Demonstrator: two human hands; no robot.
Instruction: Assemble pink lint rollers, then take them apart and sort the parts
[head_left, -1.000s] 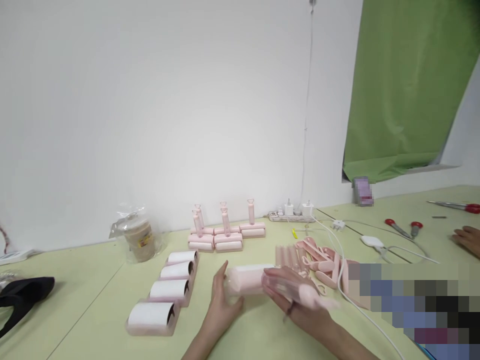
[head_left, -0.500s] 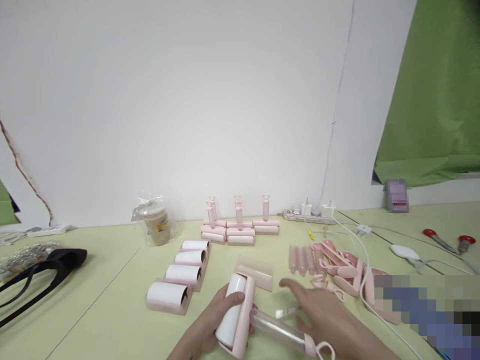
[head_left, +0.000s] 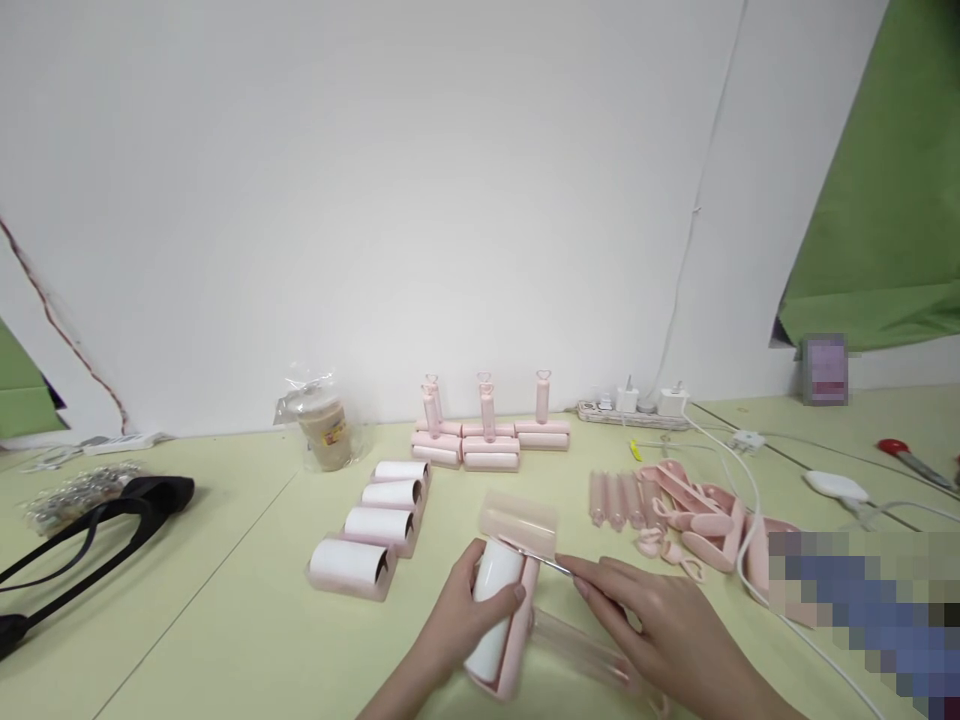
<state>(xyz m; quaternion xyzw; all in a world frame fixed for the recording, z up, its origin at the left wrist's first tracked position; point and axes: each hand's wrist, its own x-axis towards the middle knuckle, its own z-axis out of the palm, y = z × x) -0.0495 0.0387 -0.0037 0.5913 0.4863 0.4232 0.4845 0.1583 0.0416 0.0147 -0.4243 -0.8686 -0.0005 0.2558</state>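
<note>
My left hand [head_left: 457,622] is wrapped round a pink lint roller [head_left: 493,612] with a white sheet roll, its thumb pressed on the roll. The roller is tilted, and its clear handle points to the lower right beneath my right hand [head_left: 651,618]. Pinched in my right fingers is a slim silver metal tool [head_left: 549,562], its tip at the upper end of the roller; its exact kind is unclear. Just behind lies a translucent pink cover [head_left: 519,522] on the table.
Several white rolls in pink covers [head_left: 351,566] line up at left. Finished-looking lint rollers [head_left: 491,455] stand by the wall. Clear handles [head_left: 616,500] and pink roller parts [head_left: 709,540] lie at right, near a white cable [head_left: 746,500]. A bagged cup [head_left: 326,435] stands at back left.
My right hand, open-fingered before, now pinches the metal tool, whose tip has reached the roller's upper end. My left hand still grips the roller. The view has shifted slightly.
</note>
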